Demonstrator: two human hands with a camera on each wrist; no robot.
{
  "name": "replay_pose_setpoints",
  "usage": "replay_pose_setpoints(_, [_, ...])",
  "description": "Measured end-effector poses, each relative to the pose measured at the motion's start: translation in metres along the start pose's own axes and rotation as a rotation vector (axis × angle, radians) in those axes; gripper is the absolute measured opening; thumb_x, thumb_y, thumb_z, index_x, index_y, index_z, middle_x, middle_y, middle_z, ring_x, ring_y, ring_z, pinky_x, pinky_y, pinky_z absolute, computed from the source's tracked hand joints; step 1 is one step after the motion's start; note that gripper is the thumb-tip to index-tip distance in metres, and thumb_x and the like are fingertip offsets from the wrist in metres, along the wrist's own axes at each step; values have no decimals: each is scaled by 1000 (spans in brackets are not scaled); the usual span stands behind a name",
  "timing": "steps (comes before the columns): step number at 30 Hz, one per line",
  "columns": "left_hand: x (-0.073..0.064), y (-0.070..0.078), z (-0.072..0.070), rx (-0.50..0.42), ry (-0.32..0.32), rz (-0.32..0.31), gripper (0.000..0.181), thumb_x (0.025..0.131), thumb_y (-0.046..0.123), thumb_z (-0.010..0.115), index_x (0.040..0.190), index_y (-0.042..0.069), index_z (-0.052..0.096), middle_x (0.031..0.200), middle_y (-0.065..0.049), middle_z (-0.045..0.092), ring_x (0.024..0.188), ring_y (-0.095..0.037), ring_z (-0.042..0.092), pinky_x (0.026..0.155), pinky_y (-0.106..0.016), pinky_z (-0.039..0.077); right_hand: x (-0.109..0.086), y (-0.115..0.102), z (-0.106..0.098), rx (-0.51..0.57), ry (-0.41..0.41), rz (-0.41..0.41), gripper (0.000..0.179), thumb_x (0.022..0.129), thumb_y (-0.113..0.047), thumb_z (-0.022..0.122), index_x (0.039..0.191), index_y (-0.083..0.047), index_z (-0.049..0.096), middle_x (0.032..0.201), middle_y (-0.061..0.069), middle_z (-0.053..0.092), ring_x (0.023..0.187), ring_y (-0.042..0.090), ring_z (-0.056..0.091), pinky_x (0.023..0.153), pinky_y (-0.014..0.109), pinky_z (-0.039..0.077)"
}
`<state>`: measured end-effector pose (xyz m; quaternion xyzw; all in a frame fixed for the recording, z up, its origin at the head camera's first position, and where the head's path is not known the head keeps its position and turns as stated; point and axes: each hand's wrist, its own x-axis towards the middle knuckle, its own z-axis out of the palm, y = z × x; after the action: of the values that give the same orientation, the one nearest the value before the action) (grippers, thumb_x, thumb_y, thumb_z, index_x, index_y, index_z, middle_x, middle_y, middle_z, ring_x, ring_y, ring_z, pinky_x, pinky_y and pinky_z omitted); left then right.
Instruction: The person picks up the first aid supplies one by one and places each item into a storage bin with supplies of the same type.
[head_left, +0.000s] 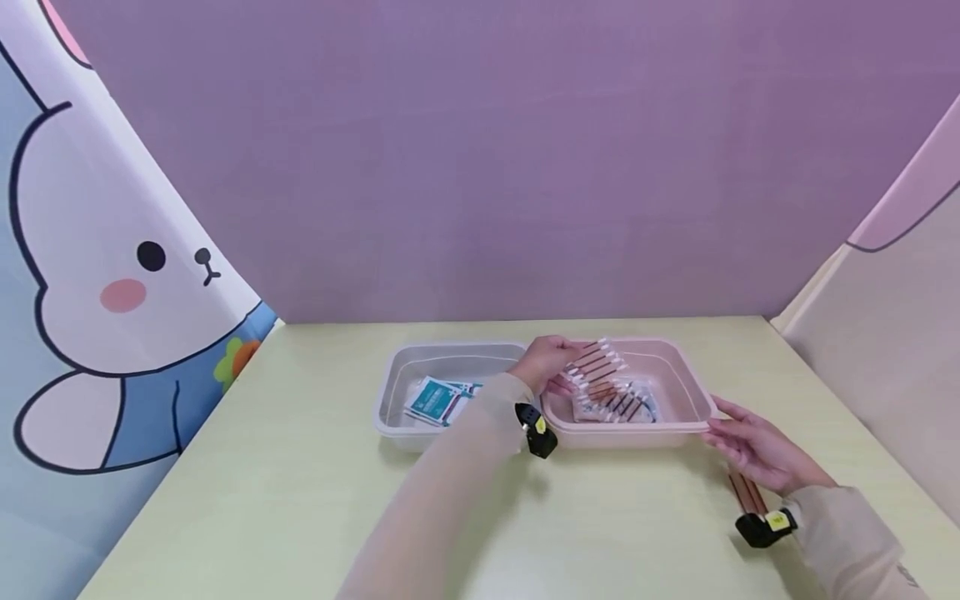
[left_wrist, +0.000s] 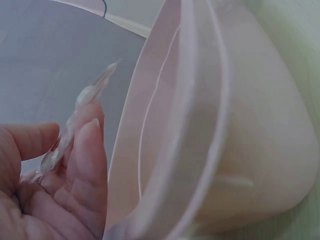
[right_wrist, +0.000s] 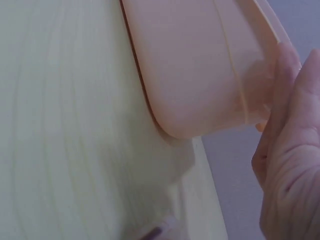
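Note:
In the head view my left hand (head_left: pixel 546 364) pinches a clear packet of iodine swabs (head_left: pixel 596 364), with brown sticks and white tips, over the left side of a pink plastic basket (head_left: pixel 678 379). Edge-on, that thin packet (left_wrist: pixel 75 122) sits between thumb and fingers in the left wrist view. More swab packets (head_left: pixel 626 406) lie inside the basket. My right hand (head_left: pixel 761 446) grips the basket's rim at the near right corner, also seen in the right wrist view, where the basket (right_wrist: pixel 200 70) looks tilted by the camera angle.
A pale grey basket (head_left: pixel 393 400) adjoins the pink one on the left, holding teal-and-white sachets (head_left: pixel 437 402). Brown-stick swabs (head_left: pixel 747 493) lie on the table (head_left: pixel 622 525) below my right hand. A purple backdrop (head_left: pixel 480 167) rises behind the table.

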<state>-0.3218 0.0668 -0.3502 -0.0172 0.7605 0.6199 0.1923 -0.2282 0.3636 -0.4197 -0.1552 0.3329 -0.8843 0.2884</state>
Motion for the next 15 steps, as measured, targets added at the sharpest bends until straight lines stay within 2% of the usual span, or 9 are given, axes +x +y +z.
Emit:
replay_pose_setpoints(7, [1,5,11,27,66,-1,19,96,18,59,108,6,65,89,-5,60,39,-13,48,35,-21,42,-5,-2,0,-21,57,-14,44,102,7,28,120,-9,65,104,22,66,96,27,68,84,25,50])
replay_pose_setpoints(13, [1,8,22,30,28,8,17,95,14,59,108,4,65,82,-5,58,40,-14,50,36,-21,42,-11,-2,1,-77,87,-8,49,102,5,31,125,-23,64,98,17,69,90,20,70,68,16,52])
replay_pose_setpoints(15, [1,8,24,27,19,8,18,95,14,59,109,3,64,82,-4,57,39,-14,49,36,-21,42,-11,-2,1,-82,83,-4,50,102,5,31,126,-24,64,98,17,69,90,20,70,68,16,52])
